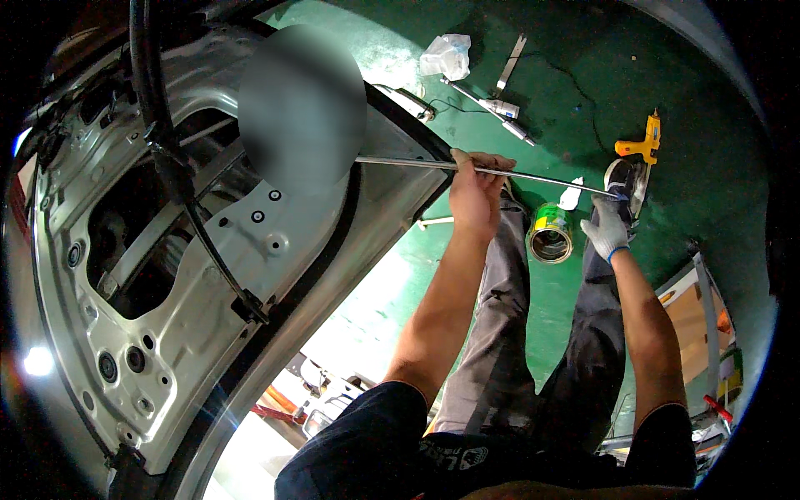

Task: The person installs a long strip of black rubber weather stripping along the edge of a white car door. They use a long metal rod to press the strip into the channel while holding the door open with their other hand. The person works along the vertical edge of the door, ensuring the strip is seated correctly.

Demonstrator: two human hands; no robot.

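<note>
A long thin metal rod (546,179) runs from the silver car panel (200,325) on the left across to my right side. My left hand (477,196) is closed around it beside the panel's edge, with the fingers lying along the rod. In a white glove with a blue cuff, my right hand (609,227) grips the rod near its right end. A blurred oval patch hides the rod's left end and part of the panel, so I cannot tell what the tip touches.
Between my legs stands an open green can (551,234). Across the green floor lie a yellow glue gun (647,142), a clear plastic bag (446,56), a flat metal bar (512,64) and a corded tool (502,108). A black cable (212,254) hangs over the panel.
</note>
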